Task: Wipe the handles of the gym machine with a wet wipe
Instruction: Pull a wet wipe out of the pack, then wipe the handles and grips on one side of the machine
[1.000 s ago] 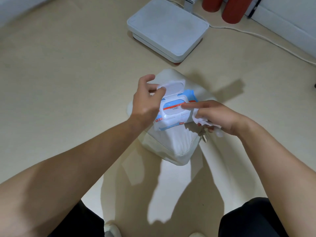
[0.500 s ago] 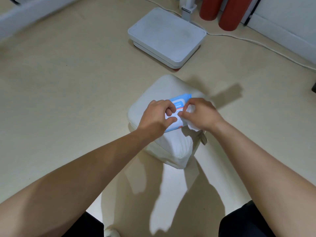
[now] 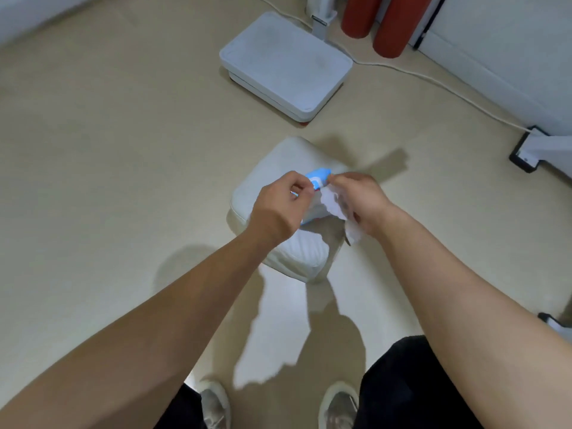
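A blue and white wet wipe pack (image 3: pixel 317 178) lies on a white padded seat (image 3: pixel 288 252) in the middle of the floor. My left hand (image 3: pixel 280 204) rests over the pack with its fingers curled on the pack's top. My right hand (image 3: pixel 360 198) is beside it and holds a crumpled white wet wipe (image 3: pixel 335 205) that hangs below the palm. Most of the pack is hidden under both hands. No machine handle is in view.
A white flat platform (image 3: pixel 284 65) stands on the beige floor behind the seat, with a white post, two red rolls (image 3: pixel 393 23) and a white cable (image 3: pixel 448 88) at the back right. A white machine foot (image 3: pixel 532 148) is at the right. My shoes (image 3: pixel 213 404) are below.
The pack's lid, open a second ago, is now down under my left hand. The view has pulled back and both hands sit higher over the pack, the wipe still in my right hand.
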### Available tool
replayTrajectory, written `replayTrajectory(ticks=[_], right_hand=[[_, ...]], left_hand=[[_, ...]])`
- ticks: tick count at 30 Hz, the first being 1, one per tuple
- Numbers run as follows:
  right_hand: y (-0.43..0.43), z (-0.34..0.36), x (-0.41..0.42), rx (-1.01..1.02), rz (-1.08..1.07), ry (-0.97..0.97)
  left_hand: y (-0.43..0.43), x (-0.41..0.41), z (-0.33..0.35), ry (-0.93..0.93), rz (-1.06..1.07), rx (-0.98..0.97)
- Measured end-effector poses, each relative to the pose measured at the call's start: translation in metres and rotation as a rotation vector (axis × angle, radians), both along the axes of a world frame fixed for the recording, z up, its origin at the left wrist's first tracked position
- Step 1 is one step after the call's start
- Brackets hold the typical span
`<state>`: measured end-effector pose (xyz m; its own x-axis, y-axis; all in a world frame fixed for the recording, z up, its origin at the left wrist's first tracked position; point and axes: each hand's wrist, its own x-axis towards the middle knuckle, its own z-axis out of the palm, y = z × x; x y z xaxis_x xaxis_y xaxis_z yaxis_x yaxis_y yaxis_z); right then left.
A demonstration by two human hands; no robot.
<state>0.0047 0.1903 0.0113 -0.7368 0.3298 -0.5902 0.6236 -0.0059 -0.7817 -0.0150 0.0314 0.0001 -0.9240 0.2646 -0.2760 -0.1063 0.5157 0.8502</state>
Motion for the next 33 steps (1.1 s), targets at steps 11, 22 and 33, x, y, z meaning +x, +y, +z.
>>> replayTrajectory(ticks=[11, 22, 33], right_hand=[[-0.078, 0.281, 0.070, -0.087, -0.197, -0.036], [-0.134, 0.515, 0.154, 0.128, -0.309, 0.075], [-0.161, 0.671, 0.288, 0.107, -0.576, 0.216]], left_hand=[[-0.049, 0.062, 0.285, -0.289, 0.184, 0.247], [-0.090, 0.113, 0.532, -0.097, -0.064, 0.210], [-0.106, 0.194, 0.666, 0.169, -0.245, 0.264]])
